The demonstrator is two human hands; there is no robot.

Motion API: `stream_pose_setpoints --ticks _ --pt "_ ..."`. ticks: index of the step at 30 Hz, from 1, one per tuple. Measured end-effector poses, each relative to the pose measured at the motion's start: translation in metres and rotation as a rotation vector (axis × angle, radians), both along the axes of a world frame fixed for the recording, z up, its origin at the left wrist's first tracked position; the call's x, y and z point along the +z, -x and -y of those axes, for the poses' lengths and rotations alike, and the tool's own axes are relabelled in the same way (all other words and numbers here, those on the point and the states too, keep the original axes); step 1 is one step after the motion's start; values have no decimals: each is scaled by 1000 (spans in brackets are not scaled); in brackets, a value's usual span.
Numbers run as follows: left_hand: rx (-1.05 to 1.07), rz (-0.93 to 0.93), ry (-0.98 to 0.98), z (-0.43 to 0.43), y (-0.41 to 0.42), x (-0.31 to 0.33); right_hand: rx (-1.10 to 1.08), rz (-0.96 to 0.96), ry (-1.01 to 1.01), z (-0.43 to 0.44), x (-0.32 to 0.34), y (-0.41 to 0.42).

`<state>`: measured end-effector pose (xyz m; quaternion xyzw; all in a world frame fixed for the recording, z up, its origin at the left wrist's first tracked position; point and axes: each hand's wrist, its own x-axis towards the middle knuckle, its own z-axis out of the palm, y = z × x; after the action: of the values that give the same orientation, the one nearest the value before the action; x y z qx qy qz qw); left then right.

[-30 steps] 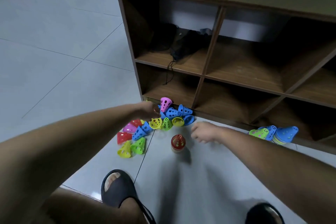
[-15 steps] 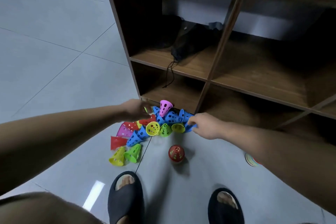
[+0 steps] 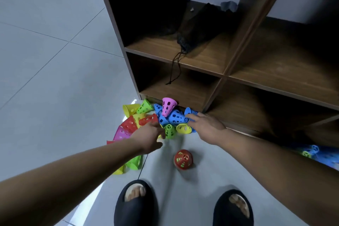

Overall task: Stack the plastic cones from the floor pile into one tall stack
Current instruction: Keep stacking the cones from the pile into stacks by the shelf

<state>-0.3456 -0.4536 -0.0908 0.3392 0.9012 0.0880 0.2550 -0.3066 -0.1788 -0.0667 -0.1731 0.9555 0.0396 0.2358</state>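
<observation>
Head view shows both hands at the front of the floor pile (image 3: 165, 119), which lies in the middle of the frame against the foot of the wooden shelf unit (image 3: 225, 77). Half a second ago the left hand (image 3: 148, 136) is at the far, upper-left corner of the pile; now it is drawn back to the near edge, fingers loosely forward and thumb apart, just beside a green cone (image 3: 169, 130), with no cone seen in its grip. The right hand (image 3: 206, 128), which seemed curled around a blue cone (image 3: 189, 113) then, now lies with fingers stretched out, their tips touching that cone's rim and not closed on it. The started red stack (image 3: 183, 158) sits where it did, on the floor (image 3: 55, 79) below centre between the two forearms, apart from the pile. By my reading nothing has been added in this last second; the hands are choosing the next pick. That stack stands upright, long axis vertical, narrow tip toward the camera and wide mouth on the floor. The loose cones point every way: a purple cone (image 3: 167, 106) leans with its wide mouth toward the top of the frame, the blue ones lie on their sides with axes along the floor, and the green one shows its tip. Each probably needs turning mouth-down before it nests.
</observation>
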Motion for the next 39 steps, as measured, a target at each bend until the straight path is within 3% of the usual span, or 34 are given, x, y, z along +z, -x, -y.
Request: stream_pose_setpoints --ticks 5,9,13,19,27,32,35,39 --pt "-17 -70 -17 -10 -8 -26 52 -75 -117 -1 -21 18" --pt "86 -194 -144 -5 -17 -46 140 -268 -121 -14 -40 26" --pt "145 -261 -276 6 -24 -59 106 -470 51 -32 -48 18" --pt "102 -371 -190 25 -22 -62 -231 -608 297 -29 -28 -18" --pt "210 -373 -254 25 -8 -67 -990 -172 1127 12 10 -80" --pt "475 -270 -424 22 -23 -38 -1210 69 1509 30 10 -102" --pt "736 -96 -599 20 -38 -13 -1237 250 1549 29 -3 -109" --pt "1083 300 -936 16 -52 9 -1225 367 1393 27 -25 -111"
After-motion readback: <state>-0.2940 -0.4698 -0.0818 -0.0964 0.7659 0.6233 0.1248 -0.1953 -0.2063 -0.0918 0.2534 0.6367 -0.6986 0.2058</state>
